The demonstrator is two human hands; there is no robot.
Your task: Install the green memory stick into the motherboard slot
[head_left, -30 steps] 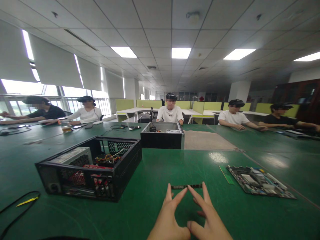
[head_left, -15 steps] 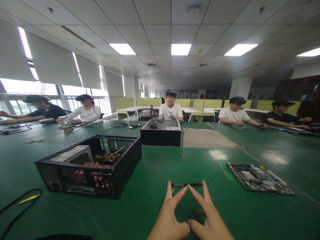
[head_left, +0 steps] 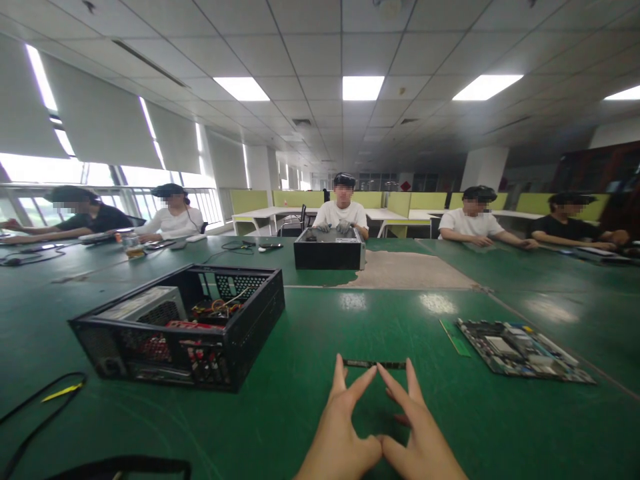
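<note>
Both my hands hold a thin dark memory stick [head_left: 360, 364] level above the green table, seen nearly edge-on. My left hand [head_left: 345, 427] has its fingertips on the left end and the middle of the stick. On the other side, my right hand [head_left: 417, 427] pinches the right end and the middle in the same way. The two thumbs touch below it. Off to the right lies a motherboard [head_left: 525, 353], with a green memory stick [head_left: 455, 338] by its left edge. An open computer case [head_left: 255, 333] with a power supply [head_left: 145, 307] stands to the left.
Across the green table [head_left: 320, 320], a person [head_left: 341, 212] in gloves has another computer case [head_left: 330, 255]. More people sit at the far left and right. A black cable [head_left: 43, 427] with a yellow tag lies at left, and a black strap [head_left: 145, 461] at the bottom edge.
The person opposite has drawn their computer case back, away from me. My hands hold the memory stick much as before. My view has shifted slightly, showing more of the black strap.
</note>
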